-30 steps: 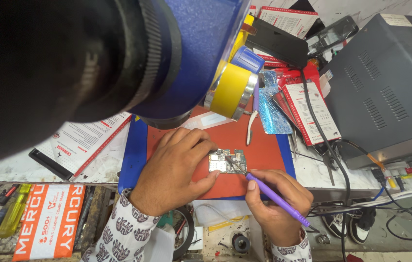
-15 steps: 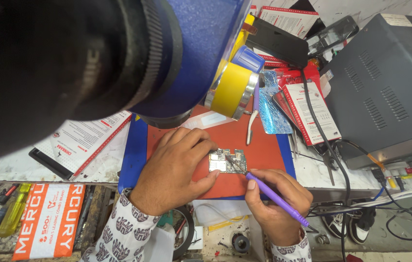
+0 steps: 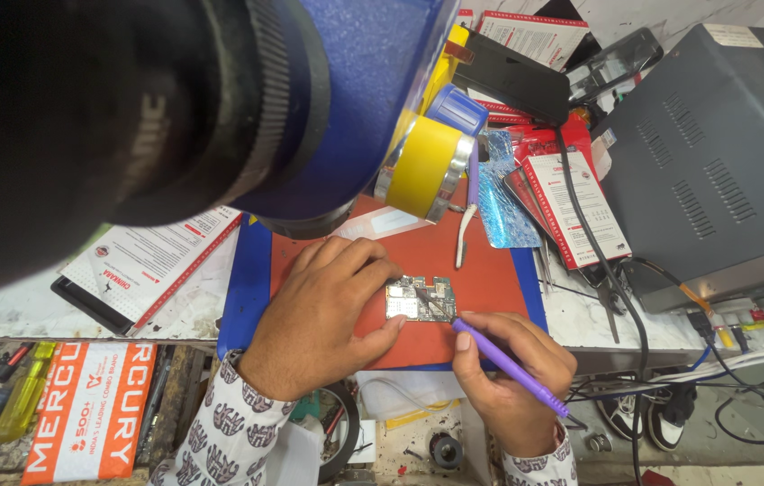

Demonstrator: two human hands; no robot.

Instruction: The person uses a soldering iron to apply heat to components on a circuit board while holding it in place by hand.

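Head view, left to right. Yellow-handled screwdrivers (image 3: 20,396) lie in a tray below the counter's (image 3: 31,310) edge, next to an orange and white printed packet (image 3: 94,409). A white leaflet with a red border (image 3: 152,265) rests on the counter top. Overhead, a large black and blue microscope body (image 3: 220,99) fills the upper left, with a yellow knob (image 3: 422,166) at its side.

Left hand (image 3: 323,310): laid flat on the red mat (image 3: 481,270), fingers curled, grip pinning the left edge of the small circuit board (image 3: 420,299) between fingertips and thumb. Board sits flat, centre of the mat, just right of this hand.

Right hand (image 3: 512,382): grip closed pen-style on a purple tool (image 3: 508,364), tip touching the board's right half.

Change over the last second: almost none. Both hands, board and tool match the two earlier frames; at most the tip shifts a hair. Judgement: fine, stationary probing at one spot, with the board held steady.

Far right: red and white packets (image 3: 571,202), a black cable (image 3: 616,297), a grey metal box (image 3: 715,153).
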